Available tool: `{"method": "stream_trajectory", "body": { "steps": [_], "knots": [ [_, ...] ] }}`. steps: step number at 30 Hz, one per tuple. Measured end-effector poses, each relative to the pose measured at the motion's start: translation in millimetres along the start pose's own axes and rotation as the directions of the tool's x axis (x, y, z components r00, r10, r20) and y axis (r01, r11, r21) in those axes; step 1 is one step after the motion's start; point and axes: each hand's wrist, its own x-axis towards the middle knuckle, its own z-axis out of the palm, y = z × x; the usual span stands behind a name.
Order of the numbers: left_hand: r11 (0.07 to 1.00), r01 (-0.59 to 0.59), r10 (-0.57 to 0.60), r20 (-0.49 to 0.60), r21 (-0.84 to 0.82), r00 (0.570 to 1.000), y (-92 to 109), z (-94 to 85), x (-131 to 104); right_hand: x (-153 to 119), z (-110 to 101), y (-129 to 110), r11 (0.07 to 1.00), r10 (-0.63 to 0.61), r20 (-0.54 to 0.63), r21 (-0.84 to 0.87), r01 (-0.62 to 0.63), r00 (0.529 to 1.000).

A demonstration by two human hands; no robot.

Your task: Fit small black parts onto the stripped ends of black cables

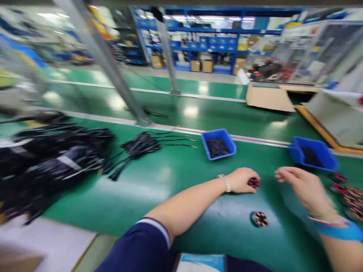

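Note:
My left hand [244,180], with a metal-link bracelet at the wrist, is closed around a small round motor stator [253,183] with red and black segments. To its right, my right hand [302,185] hovers over the green surface with thumb and fingertips pressed together. Whatever sits in that pinch is too small or hidden to make out. Below both hands, apart from them, lies another stator [260,219] with copper windings. At the right edge several more stators [354,200] are piled, some with red parts.
Two blue bins, a middle bin [232,151] and a right bin [330,166], contain small black pieces. Bundled black cables [65,162] cover the left side, with a smaller cable bunch [141,145] beside them. A metal post [113,71] rises behind. Cardboard [269,99] lies at the back right.

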Motion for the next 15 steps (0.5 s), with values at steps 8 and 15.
{"method": "stream_trajectory", "body": {
  "steps": [8,15],
  "knots": [
    [0.995,0.051,-0.053,-0.032,-0.089,0.998,2.4,5.1,-4.1,-24.9,24.2,17.4,0.895,0.198,0.143,0.378,-0.238,0.97],
    [0.99,0.054,-0.059,-0.03,-0.132,0.998,2.9,4.6,-3.6,-19.4,27.7,10.9,0.889,0.179,0.164,0.395,-0.231,0.97]
  ]
}}
